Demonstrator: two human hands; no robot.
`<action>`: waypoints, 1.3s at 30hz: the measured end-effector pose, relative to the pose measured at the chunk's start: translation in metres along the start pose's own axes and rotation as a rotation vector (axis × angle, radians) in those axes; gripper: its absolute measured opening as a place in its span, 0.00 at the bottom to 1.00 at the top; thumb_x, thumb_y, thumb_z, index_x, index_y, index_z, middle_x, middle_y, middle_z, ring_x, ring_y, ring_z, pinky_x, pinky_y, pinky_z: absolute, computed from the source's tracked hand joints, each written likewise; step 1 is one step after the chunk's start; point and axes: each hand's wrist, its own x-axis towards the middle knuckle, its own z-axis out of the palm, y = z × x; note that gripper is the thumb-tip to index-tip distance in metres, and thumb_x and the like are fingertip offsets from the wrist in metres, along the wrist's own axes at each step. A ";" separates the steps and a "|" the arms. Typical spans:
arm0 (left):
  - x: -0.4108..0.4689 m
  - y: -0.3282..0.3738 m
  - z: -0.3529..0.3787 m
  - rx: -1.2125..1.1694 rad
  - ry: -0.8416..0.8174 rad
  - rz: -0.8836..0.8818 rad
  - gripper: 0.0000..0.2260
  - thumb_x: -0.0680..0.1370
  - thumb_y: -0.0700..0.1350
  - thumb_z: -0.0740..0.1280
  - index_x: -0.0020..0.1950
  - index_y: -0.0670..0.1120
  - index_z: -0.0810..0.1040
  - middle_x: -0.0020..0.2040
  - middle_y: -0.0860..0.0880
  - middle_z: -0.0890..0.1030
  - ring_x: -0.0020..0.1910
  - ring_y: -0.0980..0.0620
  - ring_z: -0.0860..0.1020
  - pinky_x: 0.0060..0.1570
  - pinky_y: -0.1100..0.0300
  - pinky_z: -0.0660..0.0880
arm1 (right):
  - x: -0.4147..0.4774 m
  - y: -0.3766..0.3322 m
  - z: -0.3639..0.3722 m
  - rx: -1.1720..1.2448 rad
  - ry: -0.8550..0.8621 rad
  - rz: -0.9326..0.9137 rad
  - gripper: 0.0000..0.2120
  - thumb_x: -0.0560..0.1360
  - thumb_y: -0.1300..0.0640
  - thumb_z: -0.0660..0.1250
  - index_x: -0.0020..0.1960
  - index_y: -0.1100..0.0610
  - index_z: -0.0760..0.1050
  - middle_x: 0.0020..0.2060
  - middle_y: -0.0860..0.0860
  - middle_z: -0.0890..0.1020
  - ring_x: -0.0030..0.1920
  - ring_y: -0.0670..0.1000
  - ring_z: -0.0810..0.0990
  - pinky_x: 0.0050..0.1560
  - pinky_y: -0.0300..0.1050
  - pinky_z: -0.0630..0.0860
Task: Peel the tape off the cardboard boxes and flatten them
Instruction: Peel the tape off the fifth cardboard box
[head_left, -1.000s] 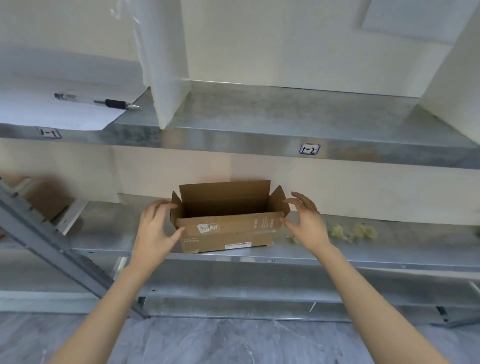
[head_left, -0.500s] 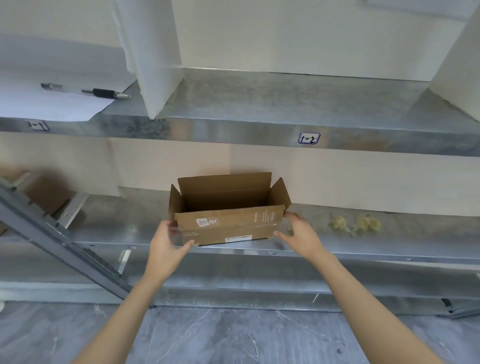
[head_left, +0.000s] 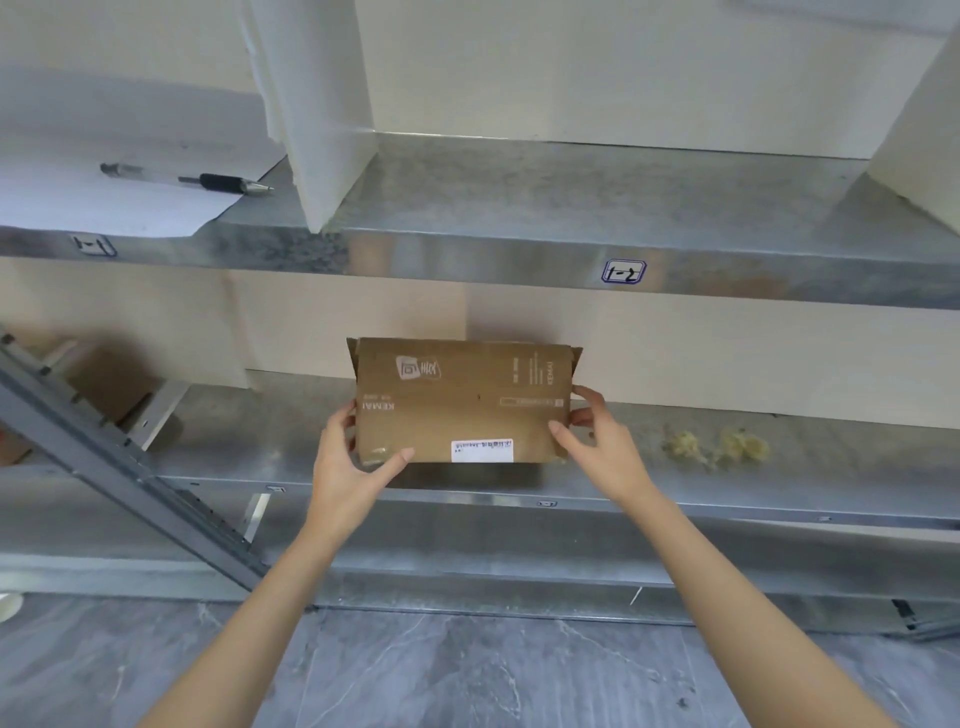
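At the centre of the frame, we are holding the cardboard box (head_left: 457, 400) just above the lower shelf (head_left: 779, 483), its printed side facing us. Our left hand (head_left: 353, 462) is gripping the lower left corner, thumb lying across the face. Our right hand (head_left: 597, 441) is pinching the right edge between thumb and fingers. Yellowish scraps (head_left: 717, 447) are lying on the shelf at right. A pen (head_left: 192, 179) is resting on paper (head_left: 78, 208) at upper left.
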 end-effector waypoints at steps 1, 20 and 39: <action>0.001 0.004 -0.001 -0.008 0.012 0.017 0.40 0.65 0.58 0.78 0.72 0.56 0.64 0.68 0.57 0.72 0.66 0.57 0.73 0.64 0.57 0.71 | -0.001 -0.003 -0.001 0.032 0.023 -0.013 0.27 0.76 0.44 0.68 0.71 0.45 0.62 0.51 0.50 0.81 0.55 0.48 0.78 0.58 0.42 0.71; 0.022 0.038 0.017 0.152 0.114 0.217 0.27 0.69 0.51 0.73 0.69 0.51 0.77 0.75 0.53 0.68 0.71 0.58 0.68 0.69 0.59 0.64 | 0.003 -0.038 0.003 -0.096 0.381 -0.055 0.14 0.78 0.48 0.64 0.63 0.45 0.72 0.63 0.43 0.78 0.54 0.52 0.80 0.49 0.45 0.71; 0.053 0.013 0.033 0.195 0.099 0.157 0.23 0.73 0.45 0.76 0.68 0.47 0.77 0.75 0.50 0.68 0.74 0.56 0.66 0.73 0.58 0.62 | 0.038 -0.008 0.019 0.091 0.112 -0.066 0.22 0.78 0.47 0.67 0.70 0.46 0.68 0.71 0.47 0.68 0.71 0.45 0.67 0.61 0.36 0.63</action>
